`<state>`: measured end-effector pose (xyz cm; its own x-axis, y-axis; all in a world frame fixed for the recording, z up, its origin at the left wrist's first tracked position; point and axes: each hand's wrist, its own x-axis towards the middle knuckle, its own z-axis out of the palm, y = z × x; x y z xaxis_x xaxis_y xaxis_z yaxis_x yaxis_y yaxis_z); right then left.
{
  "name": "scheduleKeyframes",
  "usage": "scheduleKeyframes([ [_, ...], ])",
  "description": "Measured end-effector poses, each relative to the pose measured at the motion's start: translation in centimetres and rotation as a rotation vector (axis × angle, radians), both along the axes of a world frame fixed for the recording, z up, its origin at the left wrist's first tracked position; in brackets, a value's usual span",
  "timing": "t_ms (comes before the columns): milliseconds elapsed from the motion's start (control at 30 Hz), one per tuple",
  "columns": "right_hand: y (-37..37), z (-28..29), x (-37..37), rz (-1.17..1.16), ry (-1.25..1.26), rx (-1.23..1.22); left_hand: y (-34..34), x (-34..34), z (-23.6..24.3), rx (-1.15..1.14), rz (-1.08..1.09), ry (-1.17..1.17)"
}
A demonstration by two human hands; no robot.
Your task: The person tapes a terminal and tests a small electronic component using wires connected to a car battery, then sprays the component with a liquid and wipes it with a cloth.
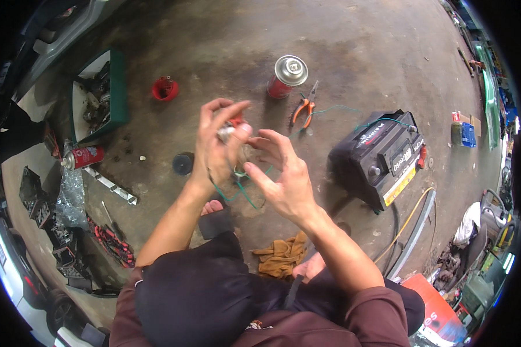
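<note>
My left hand (214, 147) is closed around a small red and silver thing (228, 130), which is blurred and partly covered by my fingers. Close beside it, my right hand (286, 182) has its fingers curled, with a thin green wire (246, 194) at the thumb tip. Loops and loose ends of this wire hang below both hands. Long-nose pliers (305, 110) with orange handles lie on the floor beyond my right hand. Another thin green wire (333, 107) runs from near them to a black car battery (373, 159) on the right.
A red spray can (278, 87) stands ahead, and a red cup (165, 89) is farther left. On the left are a green bin (118, 87) of parts, a lying red can (90, 155) and an open socket set (63, 237). Brown gloves (281, 257) lie near my legs.
</note>
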<state>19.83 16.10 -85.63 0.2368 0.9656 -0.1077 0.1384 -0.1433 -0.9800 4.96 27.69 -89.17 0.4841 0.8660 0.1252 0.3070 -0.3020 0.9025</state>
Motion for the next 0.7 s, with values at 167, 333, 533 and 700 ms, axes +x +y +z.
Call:
scheduleKeyframes([
  [167,-1.4,-1.7,0.8,0.245,0.246,-0.198,3.5,-2.3,0.9,-0.877,0.056,-0.687],
  [333,-2.3,-1.7,-1.6,0.392,0.047,-0.134,4.0,-2.0,1.3,-0.998,0.011,-0.872],
  [533,-4.8,-5.7,-3.1,0.306,0.112,-0.538,4.2,-0.9,2.1,-1.028,-0.021,-0.819],
  [700,-4.6,-6.8,-5.8,0.180,0.954,-0.726,4.5,-0.8,2.2,-0.935,-0.003,-0.806],
])
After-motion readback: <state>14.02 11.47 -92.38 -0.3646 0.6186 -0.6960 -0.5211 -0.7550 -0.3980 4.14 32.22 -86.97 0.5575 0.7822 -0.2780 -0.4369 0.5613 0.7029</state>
